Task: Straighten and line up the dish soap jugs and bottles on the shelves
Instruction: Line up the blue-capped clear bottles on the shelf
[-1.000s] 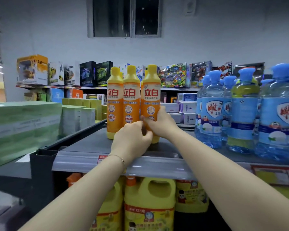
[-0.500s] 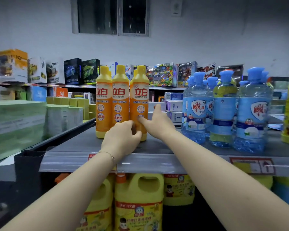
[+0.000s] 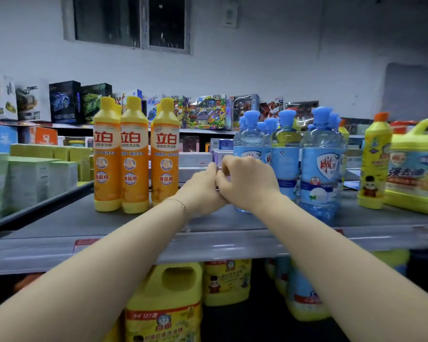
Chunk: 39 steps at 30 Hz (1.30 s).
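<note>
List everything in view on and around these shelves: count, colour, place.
Grey metal shelf: one; grey; across the middle.
Orange plastic dish soap bottles with yellow caps: three in front, more behind; orange; on the shelf, left.
Clear blue plastic bottles with blue caps: at least five; blue, one yellow-green inside; on the shelf, right.
Slim yellow bottle with orange cap: one; yellow; right of those.
Yellow-green handled jug: one; yellow-green; far right.
Yellow handled jugs: at least two; yellow; below the shelf.
Pale green boxes: several; green; left.
Boxed toys: a row; mixed; behind, by the wall.
Left hand: one; bare; between orange and blue bottles.
Right hand: one; bare; fingers curled, touching the left hand, before the blue bottles.
</note>
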Each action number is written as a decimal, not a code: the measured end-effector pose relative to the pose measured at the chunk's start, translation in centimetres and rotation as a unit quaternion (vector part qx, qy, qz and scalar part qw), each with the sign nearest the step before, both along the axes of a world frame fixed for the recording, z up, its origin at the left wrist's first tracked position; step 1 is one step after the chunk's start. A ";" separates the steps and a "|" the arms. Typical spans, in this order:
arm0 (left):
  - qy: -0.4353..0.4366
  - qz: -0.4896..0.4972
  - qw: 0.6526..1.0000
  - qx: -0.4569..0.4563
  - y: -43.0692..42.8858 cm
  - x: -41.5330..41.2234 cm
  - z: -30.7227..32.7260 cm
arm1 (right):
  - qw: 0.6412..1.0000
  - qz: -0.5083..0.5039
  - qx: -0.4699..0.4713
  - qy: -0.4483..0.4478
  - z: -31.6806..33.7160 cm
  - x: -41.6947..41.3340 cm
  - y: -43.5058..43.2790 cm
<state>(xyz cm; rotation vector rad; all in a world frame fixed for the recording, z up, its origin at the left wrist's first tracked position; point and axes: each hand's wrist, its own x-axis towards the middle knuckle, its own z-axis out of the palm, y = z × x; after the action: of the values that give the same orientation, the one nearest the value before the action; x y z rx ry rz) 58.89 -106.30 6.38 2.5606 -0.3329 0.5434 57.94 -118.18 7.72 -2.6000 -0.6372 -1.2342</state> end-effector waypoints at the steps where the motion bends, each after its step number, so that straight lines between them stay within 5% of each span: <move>1: 0.006 -0.002 1.000 -0.011 -1.2 0.9 0.0 | 1.000 -0.013 -0.004 -0.005 -0.1 0.0 -0.9; 7: -0.016 -0.010 0.983 -0.183 -6.4 4.6 -0.3 | 0.996 -0.056 -0.056 -0.032 -0.8 0.8 -6.4; 17: 0.037 -0.048 0.968 -0.242 -4.3 6.7 -0.2 | 0.997 -0.030 -0.055 -0.036 -1.9 2.3 -9.7; 24: -0.292 0.043 0.948 -0.121 -7.1 3.5 -0.6 | 0.998 -0.027 -0.033 -0.050 -2.4 2.6 -11.2; 30: -0.056 -0.028 0.984 -0.168 -12.6 3.8 -0.4 | 0.998 -0.042 -0.015 -0.049 -2.5 2.6 -12.9; 39: 0.022 -0.051 0.981 -0.188 -11.1 4.4 0.4 | 0.994 0.001 -0.012 -0.105 -3.2 3.3 -13.8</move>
<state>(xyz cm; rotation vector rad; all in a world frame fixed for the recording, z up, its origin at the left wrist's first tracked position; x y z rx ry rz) 63.32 -117.44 6.75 2.1742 -0.3113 0.4619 61.29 -132.01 4.48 -2.5075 -0.6950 -1.5221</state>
